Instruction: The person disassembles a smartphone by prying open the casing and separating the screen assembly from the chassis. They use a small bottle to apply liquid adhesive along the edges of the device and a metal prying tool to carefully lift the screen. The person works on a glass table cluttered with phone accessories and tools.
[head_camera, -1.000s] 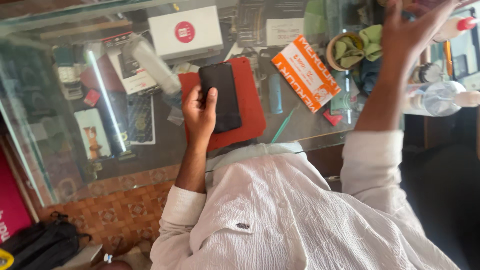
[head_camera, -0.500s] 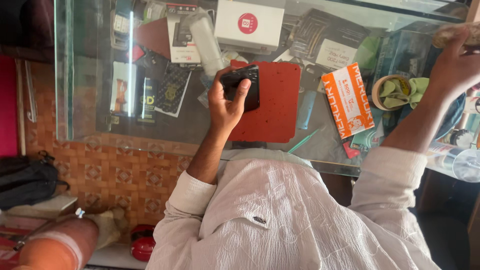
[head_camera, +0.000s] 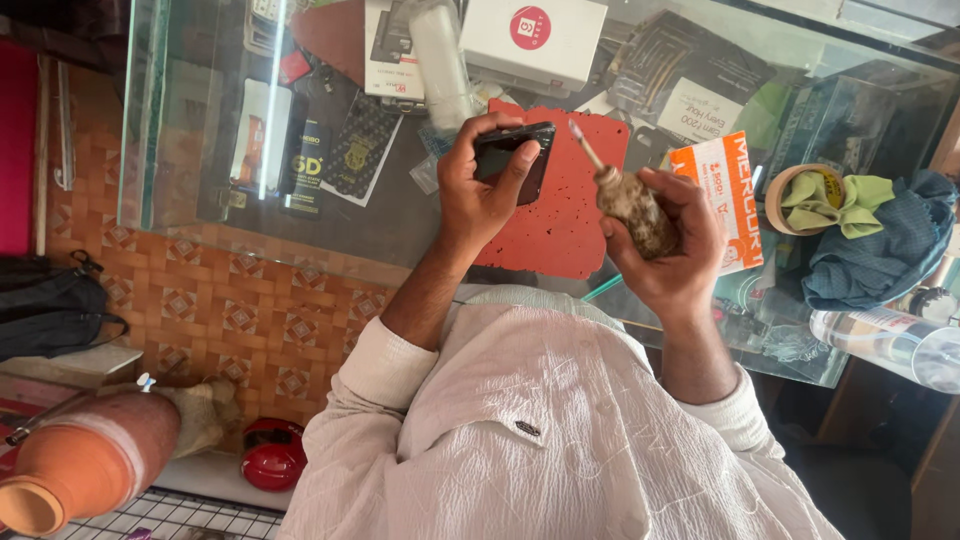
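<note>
Right now, step in hand: you are bringing the thin nozzle of a small grimy bottle (head_camera: 630, 205) towards the top edge of a black phone (head_camera: 510, 160). The tip stands just beside that edge, not touching it.
Left hand: your left hand (head_camera: 475, 195) is wrapped round the phone, fingers over its far side and thumb pressed across the near face. It holds the phone up, tilted, above the counter.
Right hand: your right hand (head_camera: 670, 250) is closed round the body of the bottle, with the nozzle pointing up and towards the phone.
Where the phone is: in the air over the red mat (head_camera: 570, 225), which lies near the counter's front edge.
Around it: a white box (head_camera: 530, 40) lies towards the far edge. An orange box (head_camera: 735, 195) lies just right of the mat, and a tape roll stuffed with green cloth (head_camera: 815, 200) sits beyond that.
Next move calls for: a steady phone and a small, slow approach, so the tip meets the edge exactly. Squeeze gently, I judge, or liquid may run over the face.
Counter: the glass counter (head_camera: 200, 150) is crowded, so keep both hands over the mat.
</note>
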